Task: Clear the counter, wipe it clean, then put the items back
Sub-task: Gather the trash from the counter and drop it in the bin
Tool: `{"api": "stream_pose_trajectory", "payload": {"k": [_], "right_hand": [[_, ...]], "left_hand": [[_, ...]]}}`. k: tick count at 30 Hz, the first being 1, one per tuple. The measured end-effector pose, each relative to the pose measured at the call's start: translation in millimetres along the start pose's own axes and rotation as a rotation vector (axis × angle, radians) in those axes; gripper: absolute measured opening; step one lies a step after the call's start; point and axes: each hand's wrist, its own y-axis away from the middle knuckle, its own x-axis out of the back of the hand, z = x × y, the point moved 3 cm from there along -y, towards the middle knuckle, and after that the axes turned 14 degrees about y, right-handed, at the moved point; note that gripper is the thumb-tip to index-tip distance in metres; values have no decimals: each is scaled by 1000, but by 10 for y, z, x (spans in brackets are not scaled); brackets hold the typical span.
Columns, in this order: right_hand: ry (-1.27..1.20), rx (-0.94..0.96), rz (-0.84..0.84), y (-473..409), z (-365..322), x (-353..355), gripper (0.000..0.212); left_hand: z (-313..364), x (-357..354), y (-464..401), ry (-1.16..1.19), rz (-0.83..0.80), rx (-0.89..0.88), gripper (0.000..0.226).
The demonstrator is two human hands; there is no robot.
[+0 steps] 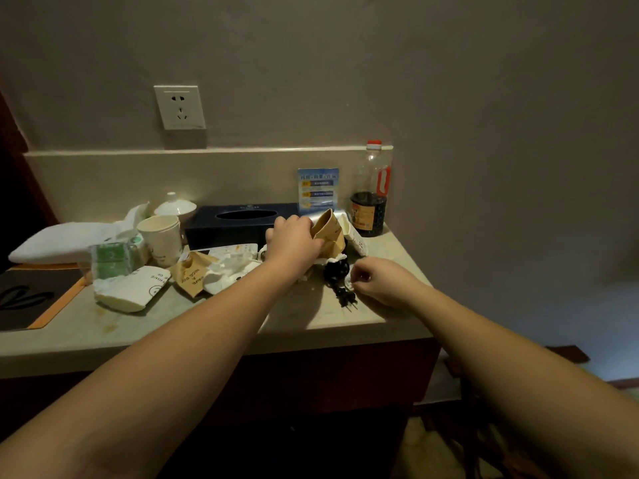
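The left hand (294,242) is grasping a crumpled brown paper bag (328,235) at the table's (311,312) twelve o'clock. The right hand (377,281), at three o'clock, is pinching something small and white beside a black cable (337,276).

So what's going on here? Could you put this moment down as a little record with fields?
place: stone counter against a wall, socket above
left hand: grips a crumpled brown paper bag
right hand: fingers curled, pinching something small beside a black cable with plug
back row: dark tissue box, blue leaflet, part-full bottle of dark liquid
left side: paper cup, white lidded dish, green packet, wrappers
task stage: counter still cluttered, not yet wiped
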Motion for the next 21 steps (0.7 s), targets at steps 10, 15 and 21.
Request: {"api": "stream_pose_trajectory", "payload": {"k": [10,15,21], "right_hand": [[-270,-336,349,-349,346,193,32],[-250,-415,319,-570,252,132,37],[-155,-331,75,-633,130,-9,66]], "left_hand": [[-16,472,70,548,108,-30,9],[-220,829,326,759,235,25,4],[-527,898,472,727,283,74,11]]}}
